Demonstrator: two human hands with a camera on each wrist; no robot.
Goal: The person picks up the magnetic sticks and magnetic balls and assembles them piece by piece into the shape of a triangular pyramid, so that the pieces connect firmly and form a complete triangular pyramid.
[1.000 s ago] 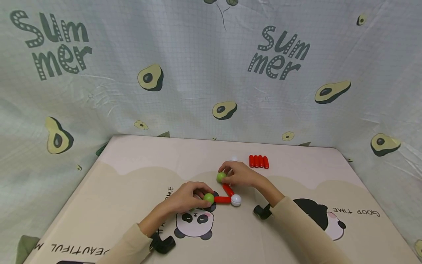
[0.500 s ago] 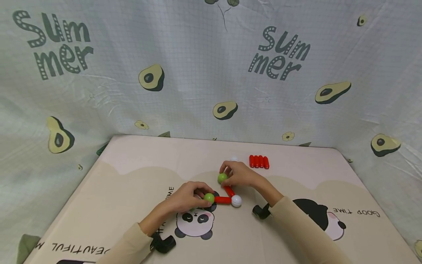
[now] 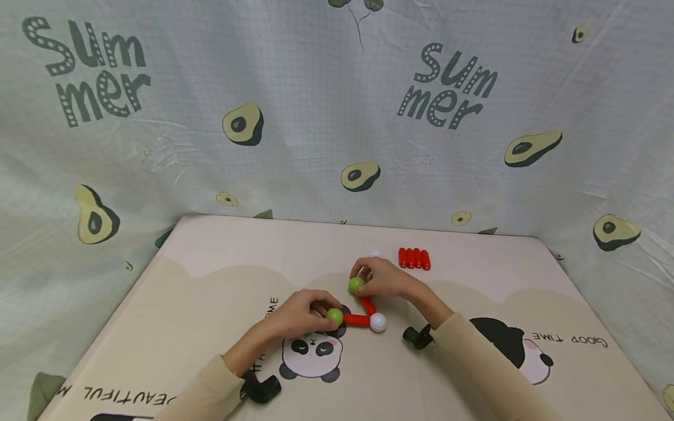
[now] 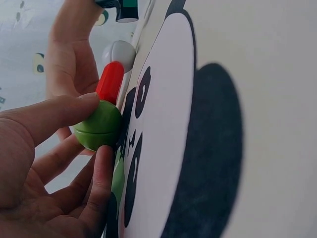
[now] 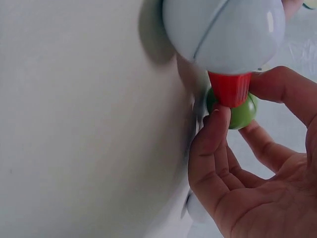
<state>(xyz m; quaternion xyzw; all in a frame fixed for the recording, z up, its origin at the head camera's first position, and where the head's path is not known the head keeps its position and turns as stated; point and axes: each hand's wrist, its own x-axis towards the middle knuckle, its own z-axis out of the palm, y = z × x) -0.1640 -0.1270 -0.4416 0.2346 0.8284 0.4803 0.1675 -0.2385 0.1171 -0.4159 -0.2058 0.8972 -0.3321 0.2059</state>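
Observation:
My left hand (image 3: 300,313) pinches a green ball (image 3: 334,316) between thumb and fingers, just above the printed panda face. From that ball a red rod (image 3: 357,320) runs right to a white ball (image 3: 378,322). A second red rod (image 3: 368,304) angles from the white ball up to another green ball (image 3: 356,285), so the pieces form a V. My right hand (image 3: 387,278) pinches this far end, its fingertips at the green ball (image 5: 243,113) and rod. In the left wrist view, the thumb presses the green ball (image 4: 99,126) from above.
Several red rods (image 3: 413,258) lie side by side beyond my right hand. Another white ball (image 3: 375,254) is partly hidden behind that hand. The table (image 3: 210,292) carries printed cartoons, and a hanging cloth (image 3: 295,70) closes off its far side.
The far green ball and my right hand have shifted very slightly right and nearer. The white ball moved a touch the same way. My left hand stays practically in place.

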